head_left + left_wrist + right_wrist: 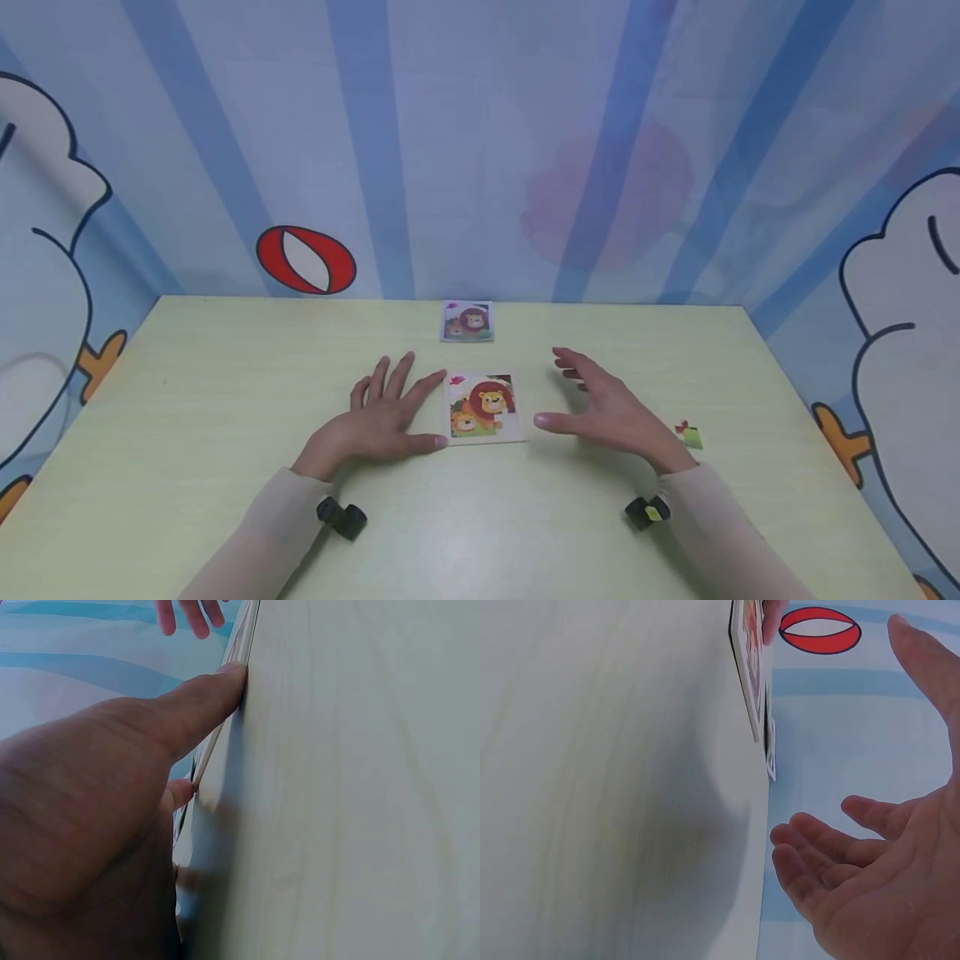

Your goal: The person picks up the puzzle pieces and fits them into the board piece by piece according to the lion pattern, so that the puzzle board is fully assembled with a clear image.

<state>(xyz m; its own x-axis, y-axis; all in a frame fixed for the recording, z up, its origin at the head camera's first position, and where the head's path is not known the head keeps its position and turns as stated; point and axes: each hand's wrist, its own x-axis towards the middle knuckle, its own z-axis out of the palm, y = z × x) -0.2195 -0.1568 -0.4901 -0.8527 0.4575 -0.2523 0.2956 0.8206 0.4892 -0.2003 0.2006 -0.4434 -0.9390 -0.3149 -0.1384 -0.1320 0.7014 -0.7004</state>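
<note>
A small square jigsaw puzzle (480,410) with a lion and a spotted cub lies in a white frame on the table. At the picture's lower right, a pale patch shows where the frame's base is bare. My left hand (381,423) lies at the frame's left side, thumb and index fingertip touching its edge, the other fingers spread. In the left wrist view, the thumb (199,701) meets the frame's edge. Right of the frame hovers my right hand (611,414), apart from it, fingers spread and holding nothing. A loose green and red puzzle piece (688,434) lies beside the right wrist.
A card (467,322) with a similar lion picture lies at the table's back edge, beyond the puzzle. Behind the pale wooden table (225,358) hangs a blue striped backdrop (480,150) with cartoon figures. Each wrist wears a small black device.
</note>
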